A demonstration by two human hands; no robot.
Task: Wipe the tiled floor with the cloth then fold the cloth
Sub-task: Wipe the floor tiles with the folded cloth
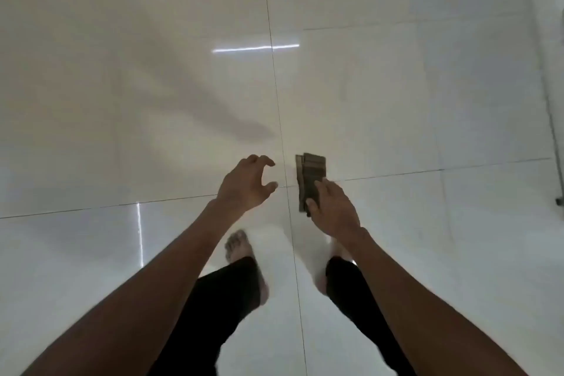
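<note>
The cloth (310, 183) is a dark brown-grey piece folded into a narrow upright strip, with layered edges showing at its far end. It sits just right of the long grout line that runs from far to near through the middle of the scene, and it crosses the grout line running left to right. Whether it rests on the tiles or hangs above them cannot be told from this view.

The right hand (331, 207) grips the near end of the cloth, thumb on its left edge and fingers over its right edge, so the far part stands out beyond the knuckles. The left hand (246, 185) is just left of the cloth, apart from it, empty and spread wide with fingers and thumb curled like a claw toward the strip. Both bare forearms reach in from the near corners.

Below the hands, a bare left foot (239, 249) stands on the tiled floor (396, 94), with black trouser legs (219, 299) on either side of the long grout line; the right foot is mostly hidden under the right wrist. The floor is glossy and pale, with bright streaks of reflected light (255, 48) far and to the left, and soft shadows of the arms on the far left tiles. A pale upright frame edge (549, 70) shows at the far right.
</note>
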